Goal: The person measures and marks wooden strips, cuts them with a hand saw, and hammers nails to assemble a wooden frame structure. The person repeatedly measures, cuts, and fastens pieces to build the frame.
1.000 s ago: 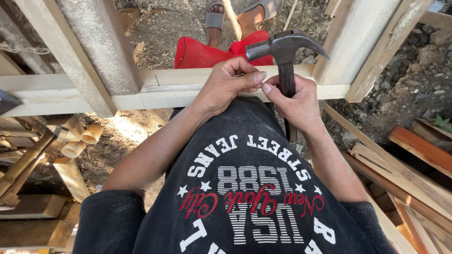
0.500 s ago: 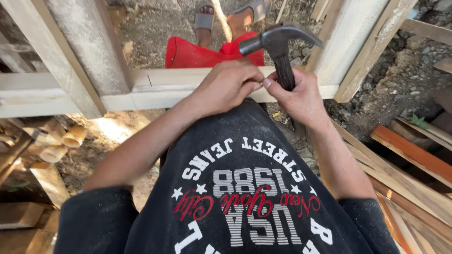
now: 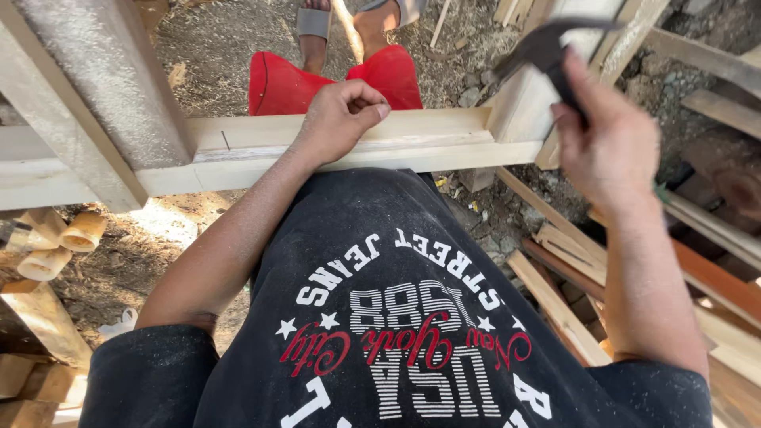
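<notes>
My left hand (image 3: 339,117) rests as a closed fist on a pale horizontal wooden rail (image 3: 238,147) in front of my chest; whether it pinches a nail is hidden. My right hand (image 3: 609,135) is raised to the right of the rail and grips the dark handle of a claw hammer (image 3: 547,49), whose head is lifted up near a slanted post. My black printed shirt (image 3: 396,317) fills the lower middle of the view.
A thick grey upright post (image 3: 103,87) crosses the rail at left, a pale slanted post (image 3: 531,87) at right. Another person's sandalled feet (image 3: 317,20) and red shorts (image 3: 333,79) are beyond the rail. Loose planks (image 3: 697,269) lie at right, cut timber (image 3: 47,246) at left.
My right hand has swung the hammer up and to the right, away from the rail and my left hand. My left hand has stayed on the rail.
</notes>
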